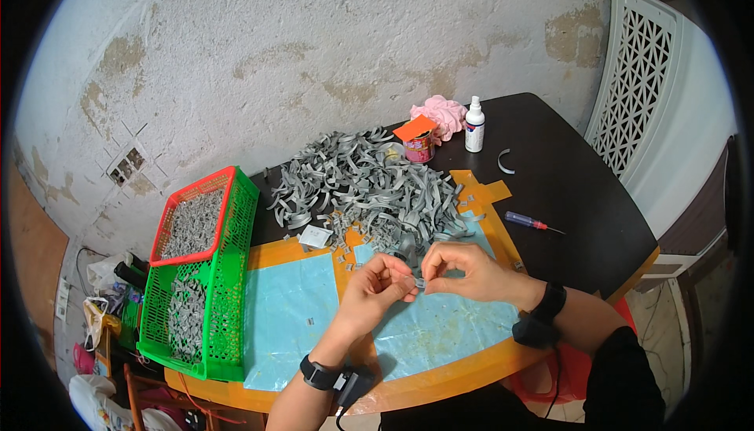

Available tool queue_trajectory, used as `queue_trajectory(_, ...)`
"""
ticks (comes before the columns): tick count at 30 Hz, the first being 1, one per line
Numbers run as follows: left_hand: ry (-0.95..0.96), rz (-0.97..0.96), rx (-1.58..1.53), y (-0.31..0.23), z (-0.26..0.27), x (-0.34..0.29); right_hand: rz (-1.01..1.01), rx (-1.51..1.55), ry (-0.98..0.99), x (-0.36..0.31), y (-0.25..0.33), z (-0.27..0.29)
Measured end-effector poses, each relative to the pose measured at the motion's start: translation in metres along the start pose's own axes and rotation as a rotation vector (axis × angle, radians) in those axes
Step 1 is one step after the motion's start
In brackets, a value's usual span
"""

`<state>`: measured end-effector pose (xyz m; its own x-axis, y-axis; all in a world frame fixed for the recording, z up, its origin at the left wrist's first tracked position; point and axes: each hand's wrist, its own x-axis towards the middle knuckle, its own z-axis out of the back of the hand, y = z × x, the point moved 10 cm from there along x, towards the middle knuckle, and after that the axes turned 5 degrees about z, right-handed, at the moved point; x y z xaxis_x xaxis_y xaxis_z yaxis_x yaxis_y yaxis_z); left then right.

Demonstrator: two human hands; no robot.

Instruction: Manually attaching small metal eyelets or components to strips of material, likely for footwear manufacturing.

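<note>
My left hand (377, 291) and my right hand (465, 272) meet above the light blue sheet (424, 344) near the table's front. Both are closed, fingertips pinching a small grey plastic piece (420, 282) between them. Its exact shape is mostly covered by my fingers. Just beyond my hands rises a large heap of curved grey plastic strips (353, 183). Small loose grey pieces (344, 254) lie scattered at the heap's near left edge, beside a small white packet (315, 236).
On the left, a green basket (224, 305) holds small grey pieces, with a red-rimmed basket (229, 195) of more on its far end. Farther back stand a tin (419, 148), a pink cloth (440, 113) and a white bottle (474, 128). A screwdriver (528, 220) lies at right.
</note>
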<state>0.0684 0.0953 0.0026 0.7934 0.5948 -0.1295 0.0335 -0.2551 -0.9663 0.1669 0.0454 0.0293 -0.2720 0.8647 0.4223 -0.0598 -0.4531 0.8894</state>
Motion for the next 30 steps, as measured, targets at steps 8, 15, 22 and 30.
queue_trajectory(8,-0.039,-0.093,-0.084,-0.009,0.000,-0.001,-0.107,0.284,-0.213,-0.003,-0.012,0.011)
queue_trajectory(15,0.069,-0.074,-0.219,0.003,-0.019,0.000,0.046,0.065,-0.277,-0.003,0.009,0.016)
queue_trajectory(22,0.038,-0.104,-0.156,-0.001,-0.014,-0.003,-0.013,0.176,-0.225,-0.005,0.003,0.011)
queue_trajectory(30,-0.004,-0.032,-0.033,0.003,-0.005,-0.004,-0.096,0.355,-0.100,-0.002,-0.005,0.001)
